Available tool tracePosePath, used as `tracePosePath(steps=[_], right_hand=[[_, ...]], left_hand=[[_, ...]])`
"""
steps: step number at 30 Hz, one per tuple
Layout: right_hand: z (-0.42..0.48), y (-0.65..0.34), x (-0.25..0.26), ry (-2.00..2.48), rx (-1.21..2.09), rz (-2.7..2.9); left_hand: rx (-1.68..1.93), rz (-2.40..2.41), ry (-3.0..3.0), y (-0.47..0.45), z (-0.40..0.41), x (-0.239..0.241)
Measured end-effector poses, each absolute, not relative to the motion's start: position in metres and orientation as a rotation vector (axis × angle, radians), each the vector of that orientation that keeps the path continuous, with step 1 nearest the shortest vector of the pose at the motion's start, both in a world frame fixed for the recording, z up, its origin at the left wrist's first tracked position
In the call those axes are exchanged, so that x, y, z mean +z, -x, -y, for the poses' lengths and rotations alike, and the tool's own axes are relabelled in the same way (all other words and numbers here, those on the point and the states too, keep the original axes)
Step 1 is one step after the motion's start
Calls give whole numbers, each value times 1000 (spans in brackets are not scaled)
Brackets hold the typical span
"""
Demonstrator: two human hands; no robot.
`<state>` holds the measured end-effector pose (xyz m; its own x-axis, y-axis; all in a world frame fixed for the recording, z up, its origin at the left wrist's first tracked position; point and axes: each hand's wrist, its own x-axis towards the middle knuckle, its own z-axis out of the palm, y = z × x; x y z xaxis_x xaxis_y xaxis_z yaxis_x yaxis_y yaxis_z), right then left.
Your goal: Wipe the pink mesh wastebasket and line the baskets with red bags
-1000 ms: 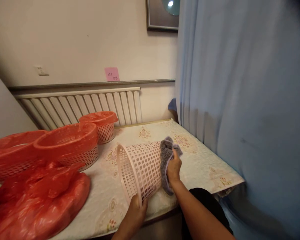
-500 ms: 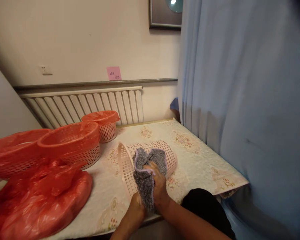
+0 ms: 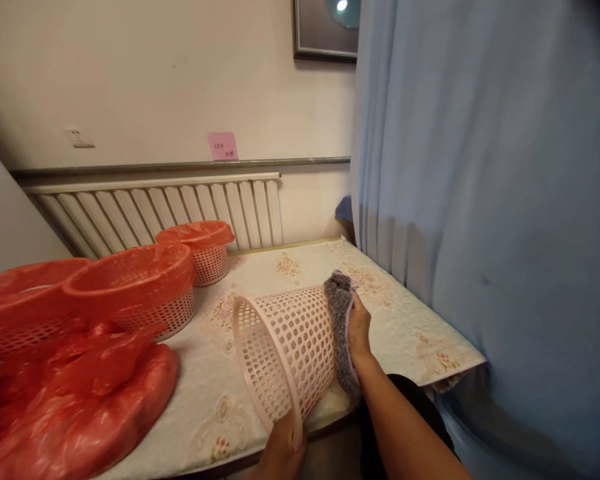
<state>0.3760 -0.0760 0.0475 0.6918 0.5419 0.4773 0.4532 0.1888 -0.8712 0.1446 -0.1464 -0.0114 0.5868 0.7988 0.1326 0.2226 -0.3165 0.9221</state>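
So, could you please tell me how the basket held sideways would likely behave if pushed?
The basket looks apt to roll, being round and turned sideways. Thin and full of holes, it is probably light and perhaps slightly flexible.

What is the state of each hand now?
Left hand: holding the pink perforated plastic basket by its rim.
Right hand: holding the fuzzy grey cloth.

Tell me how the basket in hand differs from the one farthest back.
The held basket is tipped on its side; the back basket stands upright. The held basket shows no liner; the back basket has a red bag over its rim. Both are pale, with rows of holes in their walls.
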Motion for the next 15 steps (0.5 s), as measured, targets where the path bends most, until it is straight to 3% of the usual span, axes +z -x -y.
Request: tracePosePath(steps=[9, 15], right_hand=[[72, -380, 35, 1548, 66, 739], [90, -322, 29, 1210, 21, 1061]], left_hand=[[984, -987, -1490, -158, 126, 61], [984, -942, -1380, -161, 106, 81]])
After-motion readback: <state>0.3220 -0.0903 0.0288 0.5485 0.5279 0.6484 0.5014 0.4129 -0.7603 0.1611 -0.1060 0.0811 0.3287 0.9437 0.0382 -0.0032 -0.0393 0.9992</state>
